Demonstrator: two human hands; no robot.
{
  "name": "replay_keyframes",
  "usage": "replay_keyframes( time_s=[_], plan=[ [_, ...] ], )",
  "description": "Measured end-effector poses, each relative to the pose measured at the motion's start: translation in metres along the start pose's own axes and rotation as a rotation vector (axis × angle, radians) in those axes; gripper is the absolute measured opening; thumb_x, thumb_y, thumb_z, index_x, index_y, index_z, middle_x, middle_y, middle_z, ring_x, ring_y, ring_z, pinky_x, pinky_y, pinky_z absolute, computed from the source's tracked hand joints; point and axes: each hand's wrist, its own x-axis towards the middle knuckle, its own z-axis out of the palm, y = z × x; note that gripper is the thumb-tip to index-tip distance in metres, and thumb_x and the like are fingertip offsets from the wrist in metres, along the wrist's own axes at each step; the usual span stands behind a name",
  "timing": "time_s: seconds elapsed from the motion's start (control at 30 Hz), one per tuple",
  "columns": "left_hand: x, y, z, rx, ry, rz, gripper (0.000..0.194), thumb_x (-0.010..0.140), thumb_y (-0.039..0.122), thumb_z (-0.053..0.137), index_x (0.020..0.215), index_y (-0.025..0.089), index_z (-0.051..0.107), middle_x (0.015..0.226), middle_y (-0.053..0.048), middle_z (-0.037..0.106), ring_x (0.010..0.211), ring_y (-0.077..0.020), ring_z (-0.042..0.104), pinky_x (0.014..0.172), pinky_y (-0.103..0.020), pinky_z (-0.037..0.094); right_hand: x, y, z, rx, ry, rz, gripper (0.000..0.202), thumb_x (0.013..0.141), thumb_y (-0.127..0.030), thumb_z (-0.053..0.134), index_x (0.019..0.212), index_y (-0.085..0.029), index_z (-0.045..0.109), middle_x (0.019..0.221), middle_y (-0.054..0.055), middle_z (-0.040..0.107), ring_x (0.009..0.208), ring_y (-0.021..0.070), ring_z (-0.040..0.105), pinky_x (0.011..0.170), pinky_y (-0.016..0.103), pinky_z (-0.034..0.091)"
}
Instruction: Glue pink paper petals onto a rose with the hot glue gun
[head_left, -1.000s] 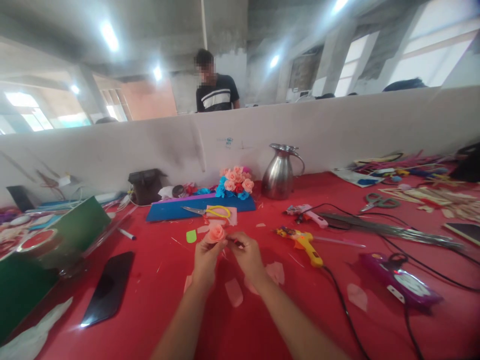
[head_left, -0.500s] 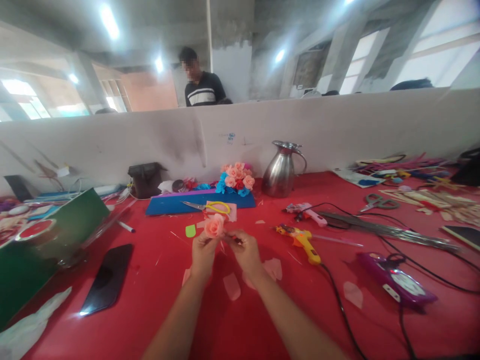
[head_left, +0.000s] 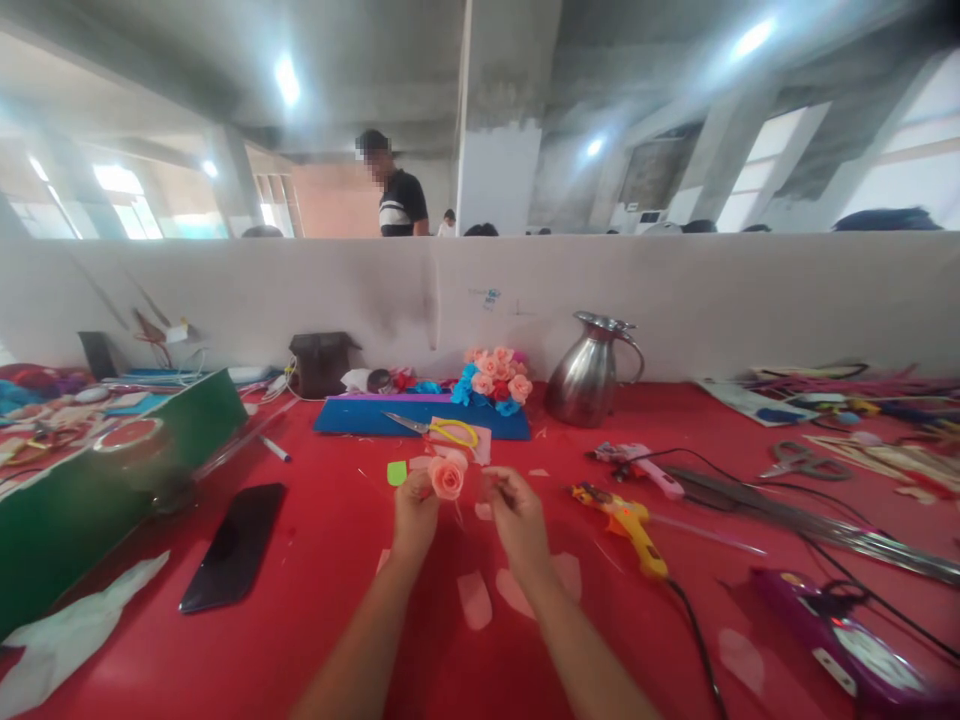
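A peach paper rose (head_left: pixel 448 475) is pinched in my left hand (head_left: pixel 416 510), its bloom facing up toward me. My right hand (head_left: pixel 517 515) is beside it, a small gap to the right, with thumb and fingertips pressed together. Whether anything small sits in that pinch is too blurred to tell. Loose peach paper petals lie on the red tabletop below my wrists, one petal (head_left: pixel 475 600) between my forearms. Just beyond the rose, yellow-handled scissors (head_left: pixel 454 432) rest on a blue board (head_left: pixel 349 417).
Right of my hands lie a yellow glue gun (head_left: pixel 634 530) with its cord, a pink glue gun (head_left: pixel 649 470) and a purple power box (head_left: pixel 847 640). A steel jug (head_left: pixel 589 375) and a bunch of paper flowers (head_left: pixel 495 375) stand behind. Left is a phone (head_left: pixel 234 548).
My right hand has drawn away from the rose to the right, opening a gap. The rose has turned more face-on. The head view has shifted, so the table things sit lower and farther right.
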Motion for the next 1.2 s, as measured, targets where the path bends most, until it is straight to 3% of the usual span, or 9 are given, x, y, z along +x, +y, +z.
replay_keyframes(
  time_s=[0.1, 0.2, 0.3, 0.43, 0.5, 0.67, 0.83, 1.03, 1.2],
  plan=[
    [0.000, -0.005, -0.001, 0.000, 0.031, -0.022, 0.010, 0.062, 0.015, 0.059, 0.064, 0.017, 0.068, 0.072, -0.002, 0.067, 0.076, -0.0187, 0.060, 0.077, -0.031, 0.045, -0.001, 0.000, 0.000, 0.059, -0.035, -0.010, 0.026, 0.069, -0.041, 0.064, 0.083, -0.020, 0.060, 0.066, -0.001, 0.056, 0.054, 0.0128, 0.048, 0.049, 0.023, 0.040],
    [0.000, -0.007, -0.001, -0.007, 0.084, -0.083, 0.011, 0.061, 0.017, 0.063, 0.068, 0.016, 0.070, 0.073, -0.003, 0.068, 0.077, -0.0191, 0.060, 0.077, -0.031, 0.045, -0.003, 0.003, -0.001, 0.039, -0.097, -0.007, 0.025, 0.077, -0.042, 0.056, 0.068, -0.019, 0.058, 0.057, -0.001, 0.050, 0.053, 0.0124, 0.045, 0.051, 0.024, 0.038],
    [0.000, -0.002, 0.001, -0.106, 0.123, -0.235, 0.019, 0.062, 0.024, 0.067, 0.078, 0.015, 0.072, 0.077, -0.003, 0.070, 0.080, -0.0199, 0.060, 0.079, -0.031, 0.044, -0.002, 0.005, -0.001, -0.028, -0.080, -0.061, 0.035, 0.078, -0.037, 0.053, 0.050, -0.018, 0.047, 0.055, -0.001, 0.047, 0.053, 0.0117, 0.044, 0.052, 0.025, 0.036],
    [0.000, 0.009, 0.005, -0.271, 0.079, -0.384, 0.026, 0.058, 0.031, 0.073, 0.078, 0.014, 0.072, 0.076, -0.004, 0.070, 0.079, -0.0188, 0.060, 0.077, -0.029, 0.044, 0.001, 0.007, 0.000, -0.040, 0.019, -0.138, 0.018, 0.067, -0.022, 0.059, 0.056, -0.019, 0.046, 0.073, 0.001, 0.056, 0.058, 0.0114, 0.047, 0.054, 0.024, 0.037],
    [-0.001, 0.012, 0.006, -0.322, 0.042, -0.412, 0.025, 0.057, 0.031, 0.075, 0.075, 0.014, 0.072, 0.073, -0.003, 0.069, 0.076, -0.0164, 0.060, 0.075, -0.027, 0.043, 0.002, 0.008, 0.000, 0.007, 0.006, -0.120, 0.006, 0.065, -0.017, 0.055, 0.066, -0.020, 0.051, 0.069, -0.002, 0.055, 0.056, 0.0114, 0.047, 0.053, 0.024, 0.036],
    [-0.003, 0.009, 0.007, -0.402, 0.031, -0.472, 0.024, 0.054, 0.031, 0.077, 0.067, 0.013, 0.068, 0.068, -0.003, 0.066, 0.067, -0.0128, 0.059, 0.068, -0.024, 0.043, -0.002, 0.009, -0.003, 0.073, -0.121, -0.075, 0.013, 0.065, -0.015, 0.040, 0.059, -0.019, 0.051, 0.049, -0.004, 0.043, 0.047, 0.0110, 0.039, 0.047, 0.023, 0.029],
    [-0.006, 0.015, 0.008, -0.485, -0.027, -0.541, 0.023, 0.052, 0.029, 0.078, 0.066, 0.014, 0.066, 0.067, -0.002, 0.065, 0.062, -0.0101, 0.057, 0.065, -0.021, 0.043, -0.004, 0.002, -0.006, 0.028, -0.107, -0.130, 0.020, 0.067, -0.017, 0.038, 0.047, -0.019, 0.043, 0.046, -0.004, 0.038, 0.047, 0.0107, 0.035, 0.048, 0.024, 0.028],
    [-0.010, 0.022, 0.009, -0.503, -0.100, -0.560, 0.018, 0.054, 0.024, 0.078, 0.064, 0.014, 0.067, 0.064, -0.002, 0.064, 0.062, -0.0095, 0.056, 0.065, -0.020, 0.042, -0.005, -0.004, -0.001, -0.054, -0.074, -0.147, 0.009, 0.072, -0.023, 0.051, 0.071, -0.019, 0.059, 0.060, -0.002, 0.053, 0.054, 0.0120, 0.046, 0.052, 0.024, 0.035],
    [-0.012, 0.023, 0.010, -0.464, -0.160, -0.517, 0.013, 0.058, 0.023, 0.076, 0.063, 0.014, 0.067, 0.063, 0.000, 0.063, 0.061, -0.0084, 0.054, 0.064, -0.019, 0.041, -0.005, -0.006, 0.004, -0.104, -0.032, -0.155, 0.012, 0.072, -0.028, 0.058, 0.079, -0.019, 0.059, 0.070, 0.001, 0.059, 0.062, 0.0140, 0.052, 0.056, 0.025, 0.041]
  ],
)
